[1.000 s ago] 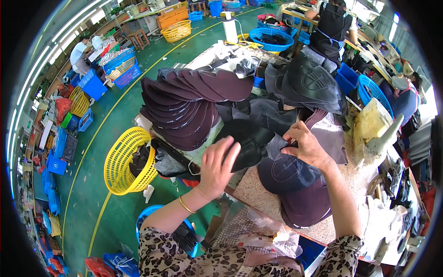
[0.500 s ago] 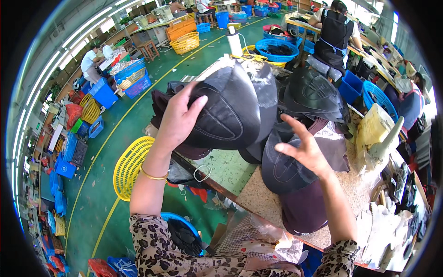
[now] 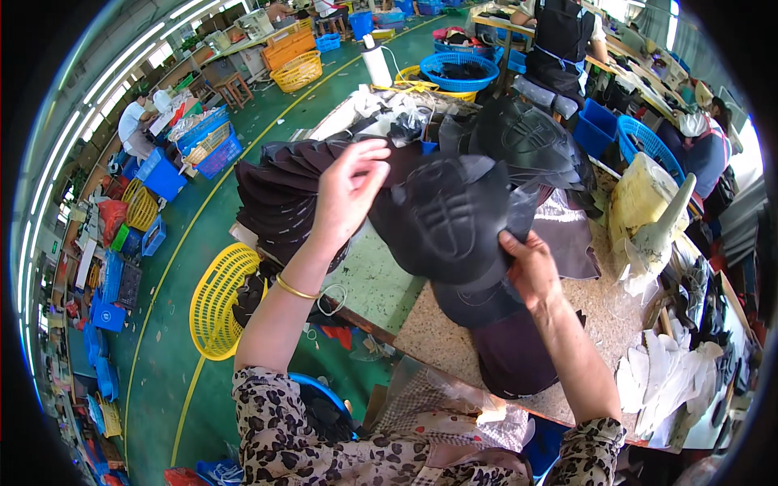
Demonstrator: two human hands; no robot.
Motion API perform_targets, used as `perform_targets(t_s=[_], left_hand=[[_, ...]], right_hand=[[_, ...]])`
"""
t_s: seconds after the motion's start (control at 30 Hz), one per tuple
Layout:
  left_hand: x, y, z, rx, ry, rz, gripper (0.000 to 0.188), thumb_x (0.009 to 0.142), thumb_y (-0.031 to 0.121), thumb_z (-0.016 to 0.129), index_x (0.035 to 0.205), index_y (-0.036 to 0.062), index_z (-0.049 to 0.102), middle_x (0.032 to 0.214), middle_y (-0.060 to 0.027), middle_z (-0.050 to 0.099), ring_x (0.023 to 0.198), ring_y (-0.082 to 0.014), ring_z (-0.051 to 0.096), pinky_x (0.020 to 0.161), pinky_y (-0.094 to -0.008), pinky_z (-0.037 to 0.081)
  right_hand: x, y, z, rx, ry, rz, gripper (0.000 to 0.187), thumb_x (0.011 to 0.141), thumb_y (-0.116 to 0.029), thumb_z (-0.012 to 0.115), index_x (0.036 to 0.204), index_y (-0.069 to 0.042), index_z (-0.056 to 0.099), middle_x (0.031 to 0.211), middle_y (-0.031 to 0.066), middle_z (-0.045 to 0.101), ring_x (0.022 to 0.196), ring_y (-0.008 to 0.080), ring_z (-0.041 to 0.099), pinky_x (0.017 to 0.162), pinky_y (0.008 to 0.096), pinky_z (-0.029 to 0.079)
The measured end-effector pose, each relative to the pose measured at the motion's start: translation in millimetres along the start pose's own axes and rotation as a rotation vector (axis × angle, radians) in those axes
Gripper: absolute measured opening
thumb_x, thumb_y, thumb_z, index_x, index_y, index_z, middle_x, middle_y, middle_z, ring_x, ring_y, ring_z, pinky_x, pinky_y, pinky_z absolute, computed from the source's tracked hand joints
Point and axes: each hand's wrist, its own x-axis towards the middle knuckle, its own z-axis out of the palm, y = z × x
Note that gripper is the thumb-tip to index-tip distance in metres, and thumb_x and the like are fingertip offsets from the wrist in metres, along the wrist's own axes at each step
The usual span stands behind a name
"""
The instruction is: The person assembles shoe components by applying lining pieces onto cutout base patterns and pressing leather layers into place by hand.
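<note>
A: Please, where is the black piece (image 3: 442,219), and how are the hands?

B: It is over the middle of the desk (image 3: 425,332). The right hand (image 3: 532,271) holds it at its near right edge, with the thumb on top. The left hand (image 3: 347,194) is raised to the left of it, the fingers loosely bent, with nothing seen in it. These fingers are rather blurred, so I cannot tell if the tips touch the brown stack (image 3: 275,202) behind them.

A: And what lies around?

B: The brown stack is on the left, and a black pile (image 3: 539,142) is on the far right. Under the near side of the held piece there is a dark piece (image 3: 474,309), which overlaps a brown piece (image 3: 519,356).

A: How should one handle it well?

B: In my opinion, grip only the edge, so the raised lines are not pressed. With one hand the left side may sag; the left hand could support it there. Lift it clear of the dark piece, because rubbing could pull that one crooked.

A: What is different from half a second ago?

B: Then the left hand was gripping a black piece, and the right hand was empty and spread wide. Now the right hand has the grip and the left hand is free.
</note>
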Motion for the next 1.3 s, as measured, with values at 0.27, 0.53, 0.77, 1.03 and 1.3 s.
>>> perform_targets(t_s=[0.27, 0.53, 0.77, 1.03, 1.3], left_hand=[[-68, -33, 22, -0.087, -0.17, -0.313, 0.027, 0.086, 0.01, 0.06, 0.11, 0.0038, 0.049, 0.085, -0.0055, 0.06, 0.064, -0.0076, 0.056, 0.052, -0.0206, 0.047], [-99, -31, 86, 0.271, -0.067, -0.03, 0.069, 0.07, 0.013, 0.074, 0.128, 0.0073, 0.037, 0.098, -0.006, 0.052, 0.064, -0.0111, 0.049, 0.06, -0.0259, 0.046], [-104, -30, 82, 0.336, -0.019, 0.153, 0.063, 0.07, -0.005, 0.06, 0.128, 0.0056, 0.037, 0.109, -0.0138, 0.045, 0.087, -0.0242, 0.048, 0.079, -0.0346, 0.044], [-99, -68, 54, 0.389, -0.131, 0.219, 0.045, 0.069, -0.006, 0.06, 0.112, 0.0059, 0.055, 0.123, -0.0129, 0.048, 0.116, -0.0314, 0.043, 0.098, -0.0403, 0.038], [-85, -43, 46, 0.591, 0.008, 0.313, 0.032, 0.075, -0.009, 0.053, 0.103, 0.0052, 0.062, 0.115, -0.0103, 0.055, 0.104, -0.0287, 0.053, 0.09, -0.0373, 0.044]], right_hand=[[5, -59, -36, 0.1, 0.165, -0.307, 0.022, 0.087, -0.003, 0.054, 0.109, -0.004, 0.052, 0.108, 0.007, 0.059, 0.101, 0.017, 0.057, 0.09, 0.0315, 0.046], [-26, -54, -49, 0.068, 0.211, -0.24, 0.032, 0.09, -0.006, 0.051, 0.121, -0.006, 0.047, 0.12, 0.0045, 0.054, 0.111, 0.0156, 0.051, 0.096, 0.0321, 0.041], [-34, -54, -53, 0.082, 0.269, -0.227, 0.022, 0.089, -0.003, 0.051, 0.11, -0.004, 0.052, 0.109, 0.0059, 0.059, 0.1, 0.0152, 0.058, 0.09, 0.0295, 0.048], [-32, -44, -56, 0.116, 0.285, -0.192, 0.019, 0.088, -0.004, 0.052, 0.107, -0.004, 0.052, 0.105, 0.0058, 0.061, 0.098, 0.0143, 0.059, 0.088, 0.0289, 0.048], [-27, -34, -42, 0.091, 0.239, -0.146, 0.021, 0.087, -0.005, 0.054, 0.108, -0.007, 0.051, 0.106, 0.0038, 0.061, 0.097, 0.0144, 0.059, 0.086, 0.03, 0.049]])
